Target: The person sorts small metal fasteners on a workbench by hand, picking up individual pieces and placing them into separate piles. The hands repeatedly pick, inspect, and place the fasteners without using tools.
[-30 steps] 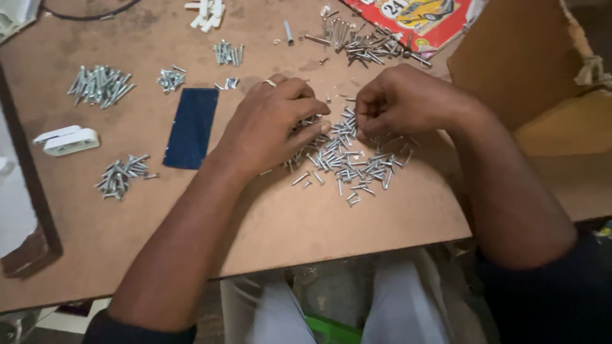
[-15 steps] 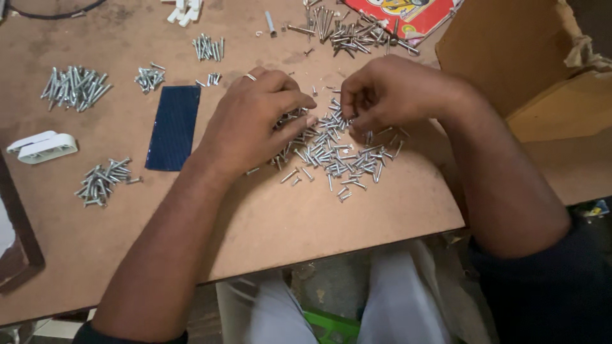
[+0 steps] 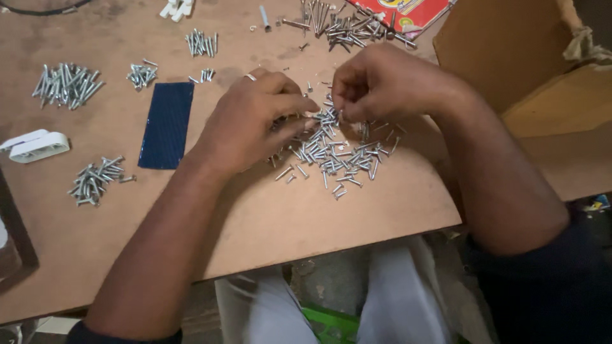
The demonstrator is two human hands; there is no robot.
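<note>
Nearest: person's lap in light trousers (image 3: 389, 306) below the tabletop (image 3: 306, 223) edge, brown board surface, bare near strip.

Mid tabletop: loose pile of small silver screws (image 3: 338, 153) spread centre, just near side of both hands. Left hand (image 3: 255, 121) lies palm down on left part of pile, fingers curled together, tips in the screws; ring on one finger. Cannot tell if it pinches a screw, fingertips hidden in the pile. Right hand (image 3: 382, 83) at far-right edge of pile, fingers bunched closed, tips pointing down at the screws; looks pinched on a small screw but too small to tell for sure. Hands near each other, fingertips nearly meeting over far part of pile.

Left of left hand: dark blue flat rectangular pad (image 3: 167, 125) lying flat. Near-left of it: small heap of screws (image 3: 97, 179). Further left: white plastic clip (image 3: 37, 146) near tabletop edge. Dark frame edge (image 3: 16, 242) at near-left corner.

Far left: bigger heap of longer screws (image 3: 67, 83), then two little groups (image 3: 141, 74) and (image 3: 201, 43) to its right. Far centre: scatter of long screws and nails (image 3: 344, 28), touching a red printed packet (image 3: 408, 11). White plastic pieces (image 3: 177, 7) at far edge.

Right: brown cardboard box (image 3: 510, 51), open, well apart from the pile.
</note>
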